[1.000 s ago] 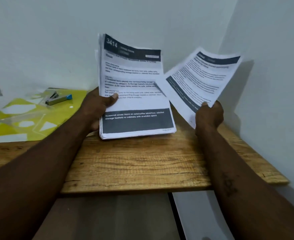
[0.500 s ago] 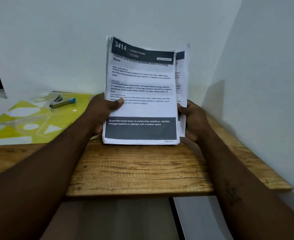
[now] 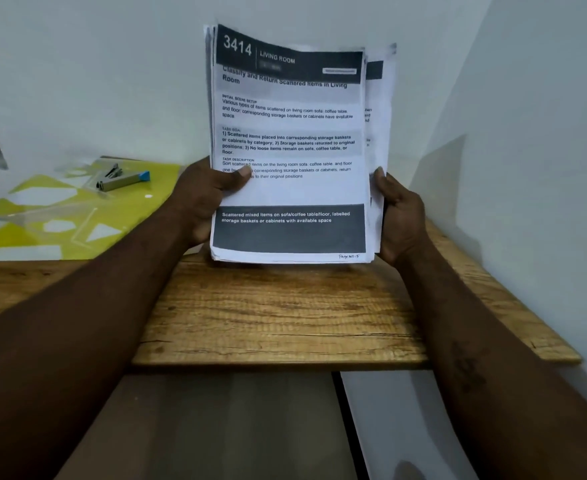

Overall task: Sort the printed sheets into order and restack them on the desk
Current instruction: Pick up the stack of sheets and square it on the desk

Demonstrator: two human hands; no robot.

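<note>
In the head view, I hold the stack of printed sheets [image 3: 288,188] upright in front of me, over the back part of the wooden desk [image 3: 278,313]. Its bottom edge is at the desk top, but I cannot tell whether it rests there or hangs just above.

My left hand [image 3: 205,199] grips the stack's left edge, with the thumb laid across the front page over the printed lines and the fingers hidden behind. My right hand [image 3: 401,216] grips the right edge, curled round it, with the fingertips showing at the paper's side.

The front page carries a dark header reading "3414 LIVING ROOM" and a handwritten "Page No: 5" at its lower right corner. Behind it, a rear sheet [image 3: 378,98] juts out to the right, not squared with the rest.

Well to the left on the desk lies a yellow patterned folder [image 3: 60,216], and a grey stapler [image 3: 122,180] with a blue end rests on it.
</note>
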